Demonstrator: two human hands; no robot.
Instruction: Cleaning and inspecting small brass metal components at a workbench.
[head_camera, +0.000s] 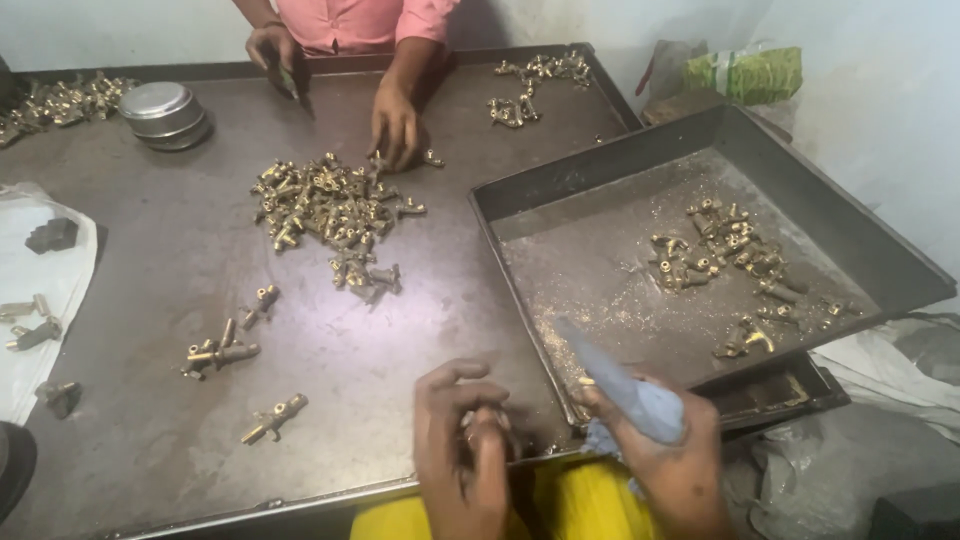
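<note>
My left hand (462, 447) is at the near edge of the dark metal table (180, 250), fingers curled around a small brass part that is mostly hidden. My right hand (672, 462) grips a long tool wrapped in grey-blue cloth (620, 385), its tip pointing up-left over the corner of a dark metal tray (600, 175). A heap of small brass fittings (325, 205) lies mid-table. Loose brass fittings (220, 352) lie to the left of my hands.
Across the table another person in a pink shirt has one hand (395, 125) at the heap and another (272, 48) holding a tool. The tray holds brass fittings (735, 250) and metal dust. Steel bowls (163, 113) stand far left; more fittings (535, 85) lie at the back.
</note>
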